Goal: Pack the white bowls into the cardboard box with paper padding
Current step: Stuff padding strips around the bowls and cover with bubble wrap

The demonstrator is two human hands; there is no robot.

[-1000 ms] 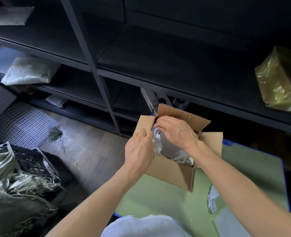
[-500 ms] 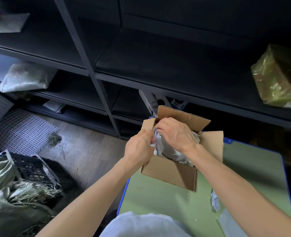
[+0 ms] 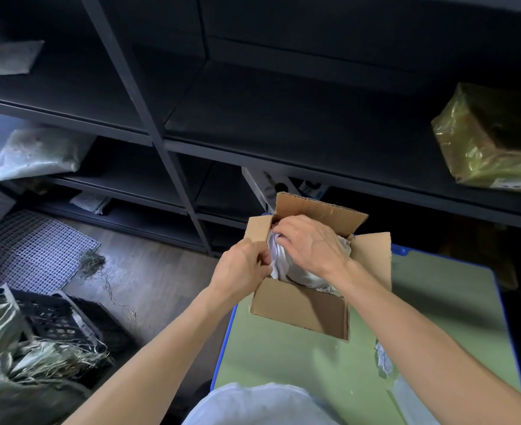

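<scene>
Bowls possibly buried under paper [image 3: 287, 266], right hand [image 3: 311, 243] fingers hidden, wrapped parcel [image 3: 492, 139] cropped at edge.

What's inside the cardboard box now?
The cardboard box holds crumpled white paper; the right hand tucks it, the left hand holds the box's edge. Any bowl underneath is covered.

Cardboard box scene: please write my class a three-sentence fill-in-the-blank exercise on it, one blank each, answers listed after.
The cardboard box stands on a ____ table.
The right hand tucks crumpled ____ paper inside it.
The left hand holds the box's left wall, and the top flaps are ____.
Answers: green; white; open.
</scene>
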